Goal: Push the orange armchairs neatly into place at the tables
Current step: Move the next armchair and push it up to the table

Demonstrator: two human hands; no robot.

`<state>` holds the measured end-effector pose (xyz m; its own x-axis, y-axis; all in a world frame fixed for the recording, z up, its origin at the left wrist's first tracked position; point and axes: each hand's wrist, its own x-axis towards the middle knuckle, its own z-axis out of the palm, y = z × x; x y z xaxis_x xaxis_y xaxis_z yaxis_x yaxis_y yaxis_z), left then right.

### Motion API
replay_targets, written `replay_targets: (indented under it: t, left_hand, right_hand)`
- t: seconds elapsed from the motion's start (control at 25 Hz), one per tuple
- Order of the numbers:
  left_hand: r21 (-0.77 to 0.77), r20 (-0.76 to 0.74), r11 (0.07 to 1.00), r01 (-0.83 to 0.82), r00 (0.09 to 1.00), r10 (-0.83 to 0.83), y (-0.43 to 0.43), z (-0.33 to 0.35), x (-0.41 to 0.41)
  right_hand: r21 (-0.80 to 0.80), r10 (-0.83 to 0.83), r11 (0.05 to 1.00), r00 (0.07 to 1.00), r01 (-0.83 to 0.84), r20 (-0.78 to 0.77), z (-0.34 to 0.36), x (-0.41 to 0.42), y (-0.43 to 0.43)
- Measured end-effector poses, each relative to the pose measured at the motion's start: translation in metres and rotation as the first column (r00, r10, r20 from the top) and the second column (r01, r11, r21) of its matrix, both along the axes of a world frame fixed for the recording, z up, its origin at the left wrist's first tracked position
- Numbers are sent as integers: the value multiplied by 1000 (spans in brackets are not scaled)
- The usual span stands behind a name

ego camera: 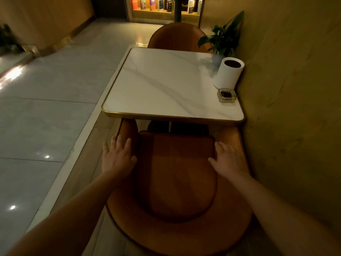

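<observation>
An orange armchair (177,182) stands right below me, its front tucked under the near edge of a white marble table with a gold rim (166,84). My left hand (118,157) rests flat on the chair's left armrest, fingers straight. On the right armrest lies my right hand (227,159), fingers also spread and straight. A second orange armchair (177,36) sits at the table's far side, its back towards the bookshelf.
A wall runs close along the right of table and chair. On the table's right edge stand a white paper roll (228,72), a small glass ashtray (226,95) and a potted plant (223,39). Grey tiled floor (55,100) stretches to the left. Bookshelf (164,4) at the back.
</observation>
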<state>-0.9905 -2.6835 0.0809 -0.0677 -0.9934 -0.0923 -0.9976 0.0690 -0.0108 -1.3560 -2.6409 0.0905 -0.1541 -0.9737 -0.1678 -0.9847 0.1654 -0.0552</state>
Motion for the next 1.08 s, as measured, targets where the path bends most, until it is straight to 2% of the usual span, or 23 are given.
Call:
replay_targets:
  t: [0.28, 0.44, 0.52, 0.64, 0.76, 1.08]
  left_hand:
    - [8, -133, 1000, -20, 991, 21, 58, 53, 0]
    - [16, -134, 999, -51, 990, 52, 92, 77, 16]
    - [20, -180, 995, -95, 979, 97, 107, 91, 26]
    - [-8, -266, 985, -175, 950, 166, 127, 111, 44]
    - [-70, -276, 969, -239, 938, 211, 139, 127, 62]
    - [-112, -276, 935, -338, 914, 297, 153, 138, 143]
  right_hand:
    - [-71, -11, 997, 988, 23, 157, 62, 48, 34]
    - [-96, 56, 995, 965, -33, 254, 73, 75, 56]
    - [-124, 109, 989, 954, -76, 281, 81, 93, 63]
    - [-159, 255, 963, 927, -218, 276, 100, 123, 65]
    - [-205, 357, 928, 898, -310, 258, 114, 154, 59]
    - [-163, 485, 874, 842, -458, 235, 124, 273, 35]
